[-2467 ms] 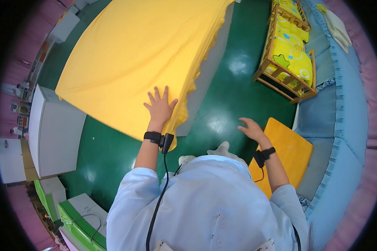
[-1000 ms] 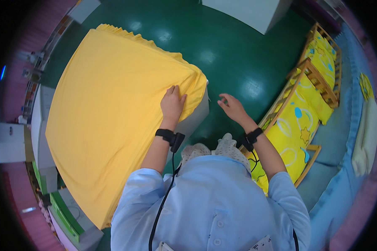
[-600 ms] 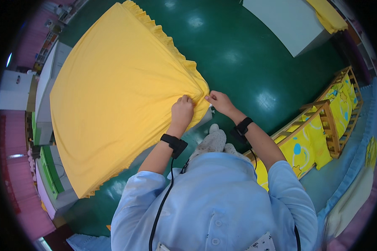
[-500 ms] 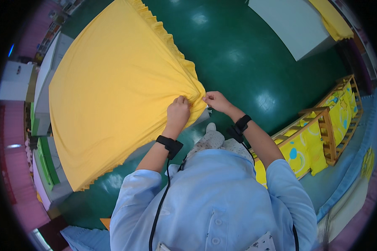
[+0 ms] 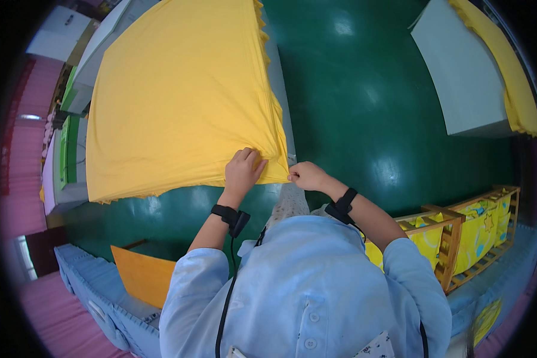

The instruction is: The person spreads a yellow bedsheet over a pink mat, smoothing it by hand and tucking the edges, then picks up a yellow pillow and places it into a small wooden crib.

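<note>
A yellow tablecloth (image 5: 173, 101) with a gathered, ruffled edge lies over a pale table, whose side shows as a strip (image 5: 281, 89) along the right. My left hand (image 5: 241, 173) rests on top of the cloth near the corner closest to me. Its fingers are bent over the fabric, the thumb stands apart, and creases spread out beside it. At that corner, my right hand (image 5: 309, 176) pinches the cloth's edge between thumb and fingers, just beyond the table's side.
Another pale table (image 5: 459, 71) with a yellow cloth (image 5: 507, 71) stands at the upper right. A wooden cot (image 5: 453, 244) with yellow patterned bedding is at the lower right. Blue-covered furniture (image 5: 113, 292) and an orange board (image 5: 140, 274) stand at the lower left. Green floor (image 5: 364, 89) runs between the tables.
The view has turned, so the tablecloth's near edge lies more level. The left hand's thumb has spread from its fingers. My right hand keeps its pinch at the corner, now drawn out straighter.
</note>
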Tool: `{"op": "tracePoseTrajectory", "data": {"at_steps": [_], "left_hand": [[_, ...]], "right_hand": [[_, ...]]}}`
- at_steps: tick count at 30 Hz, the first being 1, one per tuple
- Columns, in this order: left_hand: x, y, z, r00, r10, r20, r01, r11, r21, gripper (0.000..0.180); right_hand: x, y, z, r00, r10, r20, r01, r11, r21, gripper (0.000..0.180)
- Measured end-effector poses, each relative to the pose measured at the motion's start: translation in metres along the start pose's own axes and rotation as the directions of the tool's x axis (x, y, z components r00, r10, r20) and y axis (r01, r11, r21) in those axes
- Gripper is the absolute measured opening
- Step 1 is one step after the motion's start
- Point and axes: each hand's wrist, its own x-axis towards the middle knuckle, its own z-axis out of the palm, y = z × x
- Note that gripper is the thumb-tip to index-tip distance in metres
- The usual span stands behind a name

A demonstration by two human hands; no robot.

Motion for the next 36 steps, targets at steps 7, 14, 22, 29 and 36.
{"op": "tracePoseTrajectory", "data": {"at_steps": [7,14,22,29,36], "left_hand": [[0.045,-0.024,0.019,0.978,-0.206,0.035,0.204,0.978,0.050,0.046],[0.122,-0.060,0.052,0.778,-0.593,0.207,0.486,0.777,0.400,0.079],[0.264,0.082,0.147,0.922,0.090,0.377,-0.040,0.990,-0.138,0.058],[0.389,0.212,0.180,0.941,0.167,0.295,-0.147,0.985,-0.088,0.053],[0.493,0.262,0.220,0.955,0.207,0.210,-0.174,0.971,-0.166,0.050]], "right_hand": [[-0.052,0.112,-0.054,0.987,0.103,-0.121,-0.100,0.995,0.027,0.028],[-0.219,0.207,-0.108,0.630,0.555,-0.543,-0.569,0.806,0.164,0.025],[-0.342,0.255,-0.124,0.344,0.760,-0.552,-0.599,0.630,0.494,0.025],[-0.395,0.298,-0.205,0.140,0.784,-0.605,-0.551,0.569,0.610,0.019],[-0.383,0.371,-0.306,0.161,0.721,-0.674,-0.462,0.658,0.594,0.020]]}}
